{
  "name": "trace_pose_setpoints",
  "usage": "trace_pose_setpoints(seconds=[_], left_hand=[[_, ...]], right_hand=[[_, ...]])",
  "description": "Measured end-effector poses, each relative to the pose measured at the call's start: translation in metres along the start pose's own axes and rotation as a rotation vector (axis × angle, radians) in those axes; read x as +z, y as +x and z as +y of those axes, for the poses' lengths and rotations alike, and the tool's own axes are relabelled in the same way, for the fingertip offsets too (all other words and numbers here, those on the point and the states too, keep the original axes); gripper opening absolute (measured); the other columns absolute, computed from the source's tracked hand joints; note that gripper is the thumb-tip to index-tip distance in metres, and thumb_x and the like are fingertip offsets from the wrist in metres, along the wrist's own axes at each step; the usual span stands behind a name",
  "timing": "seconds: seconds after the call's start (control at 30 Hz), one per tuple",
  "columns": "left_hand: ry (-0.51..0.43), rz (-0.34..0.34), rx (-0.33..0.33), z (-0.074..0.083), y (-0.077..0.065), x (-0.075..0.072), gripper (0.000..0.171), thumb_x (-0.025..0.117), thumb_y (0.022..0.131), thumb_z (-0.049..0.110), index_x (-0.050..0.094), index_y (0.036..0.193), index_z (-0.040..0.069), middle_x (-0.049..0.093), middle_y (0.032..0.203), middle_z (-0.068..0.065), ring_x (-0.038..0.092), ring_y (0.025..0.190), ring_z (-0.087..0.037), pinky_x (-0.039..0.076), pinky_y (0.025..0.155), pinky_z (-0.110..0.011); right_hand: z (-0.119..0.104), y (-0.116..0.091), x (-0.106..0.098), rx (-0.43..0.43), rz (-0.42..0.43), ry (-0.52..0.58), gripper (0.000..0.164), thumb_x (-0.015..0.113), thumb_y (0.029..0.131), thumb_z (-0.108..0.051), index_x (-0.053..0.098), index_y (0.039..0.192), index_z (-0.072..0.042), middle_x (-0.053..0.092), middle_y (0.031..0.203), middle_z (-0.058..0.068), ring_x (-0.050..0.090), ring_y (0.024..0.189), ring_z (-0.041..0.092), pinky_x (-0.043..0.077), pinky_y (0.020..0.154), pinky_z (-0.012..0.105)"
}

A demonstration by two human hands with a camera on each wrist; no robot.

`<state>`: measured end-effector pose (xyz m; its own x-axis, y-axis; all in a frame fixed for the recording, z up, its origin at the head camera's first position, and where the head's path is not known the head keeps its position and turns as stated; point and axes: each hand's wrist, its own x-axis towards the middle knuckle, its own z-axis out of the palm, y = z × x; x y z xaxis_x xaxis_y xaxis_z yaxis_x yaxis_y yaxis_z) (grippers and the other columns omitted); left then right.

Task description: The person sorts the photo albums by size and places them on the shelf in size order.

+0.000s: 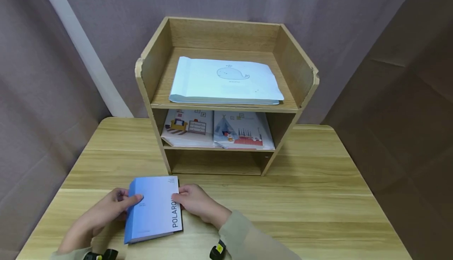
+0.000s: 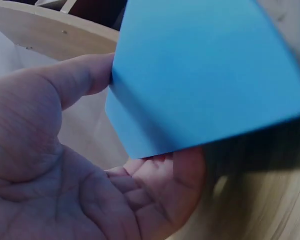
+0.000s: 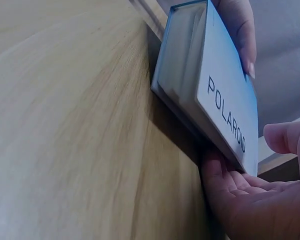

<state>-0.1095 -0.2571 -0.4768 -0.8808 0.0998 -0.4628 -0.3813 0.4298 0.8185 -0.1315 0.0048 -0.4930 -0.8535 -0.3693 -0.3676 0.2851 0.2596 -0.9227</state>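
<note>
A thick blue-to-white photo album [image 1: 155,209] marked POLAROID lies at the front left of the table, its blue spine toward the left. My left hand [image 1: 106,212] holds it at the spine, thumb on the front cover; the left wrist view has the blue spine [image 2: 200,75] between thumb and fingers. On the opposite side, my right hand [image 1: 201,203] grips the lettered edge. In the right wrist view its fingers [image 3: 230,185] reach under that edge, with the thumb above the cover. The page edges [image 3: 182,55] show between the covers.
Behind the album stands a wooden shelf unit [image 1: 223,32]. A white book with a whale drawing [image 1: 226,81] lies on its top level. Two illustrated books [image 1: 189,128] lie side by side on the middle level. Grey curtain hangs behind the table [image 1: 318,197].
</note>
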Motion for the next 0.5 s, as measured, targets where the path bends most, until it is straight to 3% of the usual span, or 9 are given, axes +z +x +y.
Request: trace_pose_setpoints(seconds=[0.27,0.5], left_hand=[[-0.063,-0.032,0.048,0.003,0.0,0.013,0.068,0.065,0.092,0.035,0.03,0.129,-0.01,0.052,0.113,-0.021,0.056,0.096,-0.025,0.052,0.079,-0.035],[-0.227,-0.143,0.144,0.008,0.005,0.029,0.067,0.067,0.092,0.023,0.026,0.133,-0.012,0.064,0.109,-0.021,0.065,0.095,-0.029,0.056,0.08,-0.044]], right_hand=[[0.004,-0.009,-0.013,-0.022,-0.015,-0.058,0.026,0.061,0.096,-0.028,0.066,0.112,-0.008,0.07,0.089,-0.004,0.063,0.085,0.011,0.049,0.082,0.033],[0.007,-0.016,-0.028,-0.063,0.023,-0.075,0.031,0.061,0.096,-0.027,0.06,0.118,-0.005,0.066,0.09,0.0,0.062,0.083,0.013,0.049,0.079,0.033]])
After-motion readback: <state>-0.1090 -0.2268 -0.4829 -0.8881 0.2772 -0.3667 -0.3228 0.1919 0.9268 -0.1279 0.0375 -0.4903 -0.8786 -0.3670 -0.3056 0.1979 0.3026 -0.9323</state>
